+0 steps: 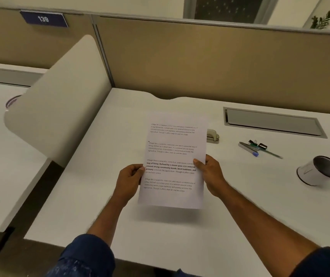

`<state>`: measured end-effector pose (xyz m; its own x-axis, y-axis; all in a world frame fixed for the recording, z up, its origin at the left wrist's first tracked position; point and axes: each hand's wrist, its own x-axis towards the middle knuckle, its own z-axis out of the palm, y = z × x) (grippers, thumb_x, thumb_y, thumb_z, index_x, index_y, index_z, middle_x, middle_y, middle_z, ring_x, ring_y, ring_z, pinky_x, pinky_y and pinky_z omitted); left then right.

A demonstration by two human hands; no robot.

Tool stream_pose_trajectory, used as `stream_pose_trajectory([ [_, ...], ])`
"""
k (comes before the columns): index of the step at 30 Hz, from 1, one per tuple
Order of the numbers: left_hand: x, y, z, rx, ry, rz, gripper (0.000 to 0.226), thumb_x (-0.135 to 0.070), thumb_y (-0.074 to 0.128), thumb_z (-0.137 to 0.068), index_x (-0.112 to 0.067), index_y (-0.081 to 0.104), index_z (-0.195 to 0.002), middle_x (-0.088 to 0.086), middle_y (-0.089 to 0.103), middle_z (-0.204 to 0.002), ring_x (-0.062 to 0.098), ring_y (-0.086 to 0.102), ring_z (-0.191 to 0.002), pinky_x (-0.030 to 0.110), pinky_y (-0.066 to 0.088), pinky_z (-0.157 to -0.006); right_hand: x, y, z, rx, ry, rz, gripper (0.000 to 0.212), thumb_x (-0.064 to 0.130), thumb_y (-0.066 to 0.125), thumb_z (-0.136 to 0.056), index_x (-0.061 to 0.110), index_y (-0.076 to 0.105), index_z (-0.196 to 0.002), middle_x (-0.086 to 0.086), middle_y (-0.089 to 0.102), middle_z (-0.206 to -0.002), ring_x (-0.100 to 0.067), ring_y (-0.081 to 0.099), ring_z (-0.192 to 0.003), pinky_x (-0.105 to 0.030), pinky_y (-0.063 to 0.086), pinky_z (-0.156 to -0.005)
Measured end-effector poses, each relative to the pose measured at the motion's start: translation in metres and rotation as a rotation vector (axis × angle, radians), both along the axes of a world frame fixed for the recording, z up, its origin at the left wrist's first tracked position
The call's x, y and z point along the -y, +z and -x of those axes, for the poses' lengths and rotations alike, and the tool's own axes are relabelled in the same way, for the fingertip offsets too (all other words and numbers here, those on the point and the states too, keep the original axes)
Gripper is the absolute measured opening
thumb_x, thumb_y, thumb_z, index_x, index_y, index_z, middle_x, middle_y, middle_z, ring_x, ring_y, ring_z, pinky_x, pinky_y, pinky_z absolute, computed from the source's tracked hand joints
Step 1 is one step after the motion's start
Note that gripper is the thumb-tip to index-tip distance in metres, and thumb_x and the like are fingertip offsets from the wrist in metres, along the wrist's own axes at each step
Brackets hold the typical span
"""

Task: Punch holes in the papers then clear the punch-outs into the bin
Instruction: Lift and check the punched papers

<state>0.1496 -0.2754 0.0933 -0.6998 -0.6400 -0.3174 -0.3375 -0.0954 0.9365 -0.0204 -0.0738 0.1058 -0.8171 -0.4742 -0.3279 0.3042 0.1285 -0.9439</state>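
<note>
The papers hang unpunched above the desk, pinched at both edges by left hand and right hand fingers, punch untouched.

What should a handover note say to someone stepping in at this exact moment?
Left hand and right hand: each pinches a side edge of the printed papers, held above the desk.
Hole punch: on the desk, partly hidden behind the papers' right edge.
White bin: tipped over at right.
Done: no holes visible yet.
Left: punch, then bin the punch-outs.
</note>
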Motion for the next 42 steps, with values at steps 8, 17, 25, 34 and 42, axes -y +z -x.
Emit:
stream_pose_trajectory([
  [8, 0.049, -0.014, -0.034, 0.095, 0.099, 0.055, 0.02, -0.025, 0.057, -0.098, -0.011, 0.071, -0.094, 0.002, 0.076, -0.092, 0.021, 0.071, -0.083, 0.035, 0.057, -0.075, 0.066, -0.019, -0.033, 0.059, 0.049, -0.051, 0.025, 0.007, 0.055, -0.095, 0.01, 0.062, -0.119, -0.008, 0.069, -0.116, -0.024, 0.068, -0.102, -0.041, 0.055, -0.093],
  [17, 0.098, -0.032, -0.063, 0.218, 0.143, 0.105, 0.03, -0.024, 0.054, -0.099, -0.016, 0.069, -0.074, 0.0, 0.072, -0.081, 0.016, 0.065, -0.072, 0.031, 0.051, -0.069, 0.124, -0.042, -0.061, 0.157, 0.102, -0.12, 0.021, 0.009, 0.054, -0.096, 0.016, 0.062, -0.114, -0.007, 0.068, -0.12, -0.026, 0.067, -0.106, -0.047, 0.051, -0.099],
  [25, 0.128, -0.058, -0.08, 0.344, 0.209, 0.154, 0.031, -0.023, 0.052, -0.1, -0.015, 0.064, -0.073, 0.002, 0.066, -0.077, 0.018, 0.06, -0.071, 0.03, 0.047, -0.068, 0.159, -0.069, -0.084, 0.21, 0.144, -0.216, 0.021, 0.011, 0.052, -0.097, 0.014, 0.06, -0.115, -0.006, 0.067, -0.121, -0.021, 0.066, -0.1, -0.034, 0.053, -0.082],
  [34, 0.161, -0.076, -0.079, 0.533, 0.16, 0.258, 0.023, -0.027, 0.048, -0.102, -0.018, 0.059, -0.083, -0.007, 0.057, -0.078, 0.007, 0.054, -0.069, 0.018, 0.038, -0.057, 0.19, -0.075, -0.086, 0.16, 0.333, -0.414, 0.028, 0.013, 0.057, -0.09, 0.009, 0.057, -0.118, -0.01, 0.066, -0.118, -0.029, 0.066, -0.103, -0.049, 0.057, -0.087],
  [42, 0.174, -0.087, -0.085, 0.602, 0.195, 0.289, 0.016, -0.025, 0.049, -0.101, -0.013, 0.059, -0.1, 0.002, 0.059, -0.094, 0.007, 0.051, -0.071, 0.022, 0.038, -0.065, 0.201, -0.082, -0.082, 0.063, 0.453, -0.504, 0.011, 0.013, 0.055, -0.086, 0.019, 0.063, -0.083, -0.011, 0.071, -0.097, -0.024, 0.064, -0.073, -0.03, 0.052, -0.057],
])
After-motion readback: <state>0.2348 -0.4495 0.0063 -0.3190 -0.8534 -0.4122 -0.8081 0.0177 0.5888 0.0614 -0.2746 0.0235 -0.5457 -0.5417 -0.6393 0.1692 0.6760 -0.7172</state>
